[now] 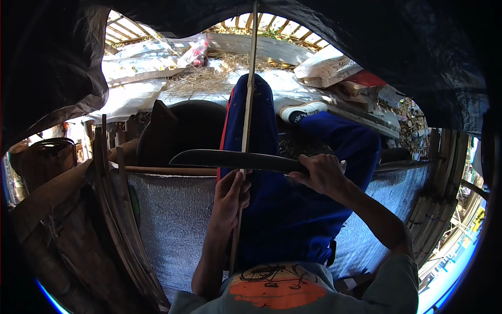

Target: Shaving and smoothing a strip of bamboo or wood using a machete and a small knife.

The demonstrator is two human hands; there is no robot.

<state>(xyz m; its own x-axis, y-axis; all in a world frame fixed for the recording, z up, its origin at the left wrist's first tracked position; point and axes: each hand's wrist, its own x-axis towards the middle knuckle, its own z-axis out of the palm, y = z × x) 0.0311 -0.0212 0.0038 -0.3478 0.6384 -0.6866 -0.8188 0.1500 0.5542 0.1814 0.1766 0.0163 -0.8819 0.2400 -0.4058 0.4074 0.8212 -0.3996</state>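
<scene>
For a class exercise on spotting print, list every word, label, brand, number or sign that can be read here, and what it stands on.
No text is clear enough to quote.
White sack, upper right: faint marks, too small and blurred to read.
Dark sock: pale marks, too small to read.
Shirt: bicycle print, no legible words.
Knife blade: no lettering visible.

A black plastic sheet hangs overhead in dark folds. Out in the sunlight I see dry straw strewn over pale ground covering, a red-and-white plastic bag near it, and a whitish sack off right. Beyond stands a slatted fence. Closer, silvery sheeting glints.
</scene>
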